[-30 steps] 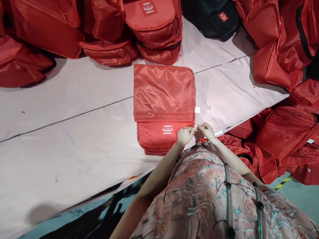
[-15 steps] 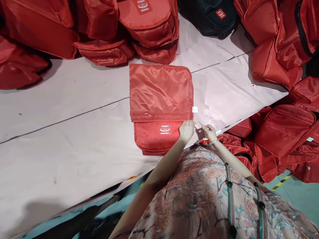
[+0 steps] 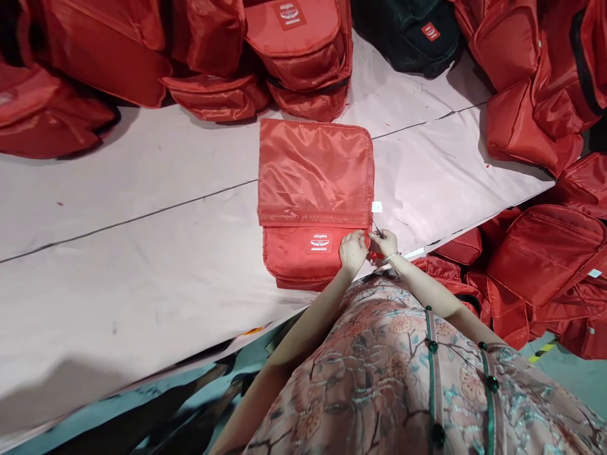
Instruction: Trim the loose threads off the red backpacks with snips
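A red fabric bag (image 3: 315, 170) lies flat on the table, its zipped panel at the top and a printed patch (image 3: 319, 242) below. From its right edge sticks a small white tag (image 3: 376, 206). My left hand (image 3: 353, 251) is closed on the bag's lower right edge, fingertips partly hidden. Close beside it, my right hand (image 3: 385, 242) is closed around small scissors (image 3: 378, 229), whose thin dark blades point up and left along the bag's edge. Most of the scissors is hidden by my fingers.
Red bags (image 3: 296, 44) stand along the far side of the table (image 3: 142, 234), with a black bag (image 3: 412, 38) among them. More red bags are heaped at the right (image 3: 540, 253), beyond the table edge. Small thread scraps dot the pale table cover.
My right hand has moved left and up to the bag's edge, bringing the scissors close to my left hand. The view has shifted slightly; the bag appears a little further right.
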